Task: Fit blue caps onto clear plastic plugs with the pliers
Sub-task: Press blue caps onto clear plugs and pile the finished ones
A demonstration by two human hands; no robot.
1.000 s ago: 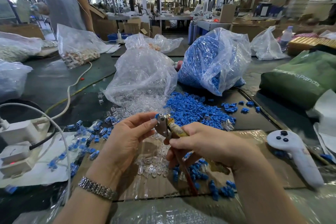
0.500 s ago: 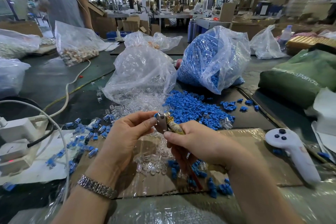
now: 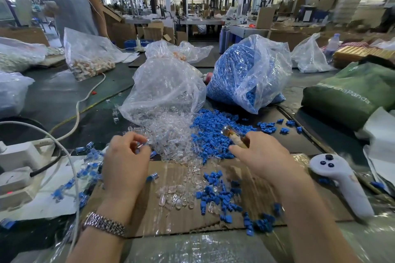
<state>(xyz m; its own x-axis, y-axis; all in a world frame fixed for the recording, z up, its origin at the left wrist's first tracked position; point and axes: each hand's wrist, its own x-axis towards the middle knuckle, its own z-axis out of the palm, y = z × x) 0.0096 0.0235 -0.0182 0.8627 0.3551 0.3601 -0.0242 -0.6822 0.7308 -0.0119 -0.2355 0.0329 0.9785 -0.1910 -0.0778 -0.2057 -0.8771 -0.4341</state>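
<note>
Curling loosely at the edge of the clear plugs (image 3: 171, 141), the left hand (image 3: 126, 162) has bent fingers, though any catch is unclear. Blue caps (image 3: 213, 134) lie just right. The right hand (image 3: 263, 156) grips the pliers (image 3: 236, 137) above them.

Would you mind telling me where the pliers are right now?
In the head view, the pliers are right of centre, held in the right hand over the loose blue caps.
</note>
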